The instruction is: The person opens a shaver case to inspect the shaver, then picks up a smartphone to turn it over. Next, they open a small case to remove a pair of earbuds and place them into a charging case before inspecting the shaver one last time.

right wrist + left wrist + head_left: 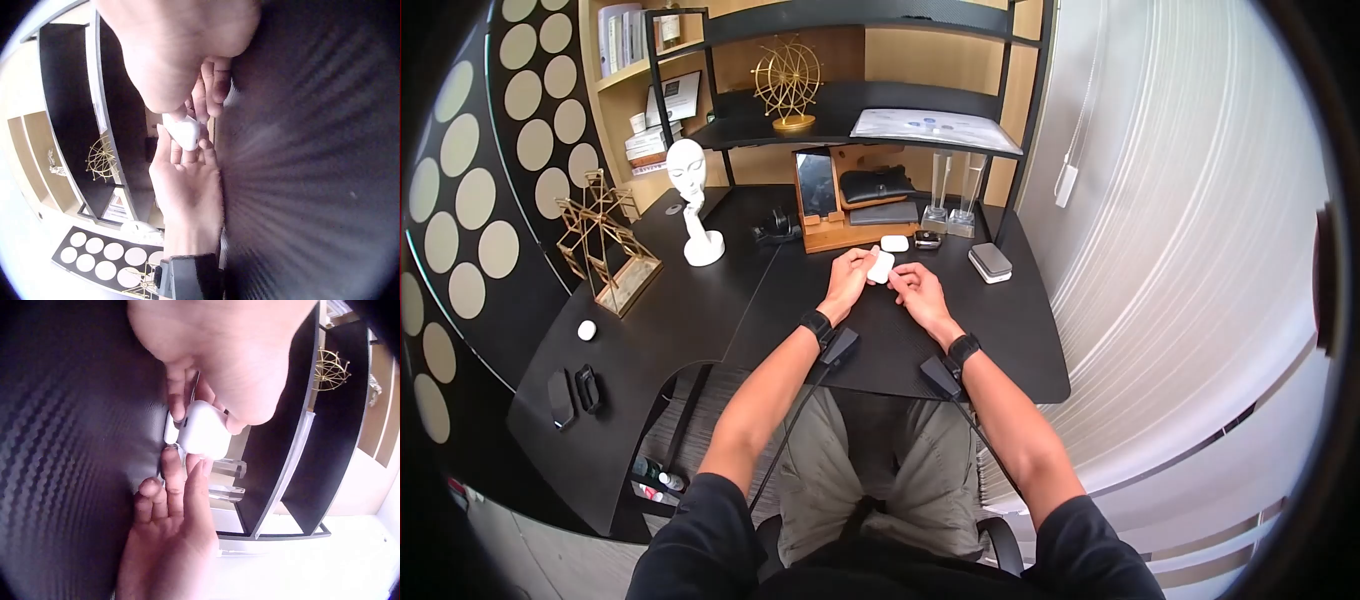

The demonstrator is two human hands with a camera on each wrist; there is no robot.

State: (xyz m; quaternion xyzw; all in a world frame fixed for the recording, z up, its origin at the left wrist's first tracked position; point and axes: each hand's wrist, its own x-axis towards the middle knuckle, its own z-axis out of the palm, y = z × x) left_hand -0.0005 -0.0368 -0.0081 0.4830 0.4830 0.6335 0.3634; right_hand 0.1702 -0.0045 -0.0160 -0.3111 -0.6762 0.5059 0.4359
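Note:
A white earbud case (881, 267) is held just above the black desk, in front of the phone stand. My left hand (849, 280) grips it from the left side, thumb and fingers on either edge. From the other side, my right hand (920, 294) pinches the case's edge with thumb and fingertips. In the left wrist view the earbud case (205, 431) appears closed, with a small dark slot on one face. Partly covered by the fingers, the same case (185, 132) shows between both hands in the right wrist view.
Just behind the hands lie a second white case (894, 243) and a dark smartwatch (927, 240). A wooden stand (825, 238) holds a phone (816, 182). Grey and white boxes (990, 263) are at right, clear trophies (962, 210) behind. A white face sculpture (700, 246) stands left.

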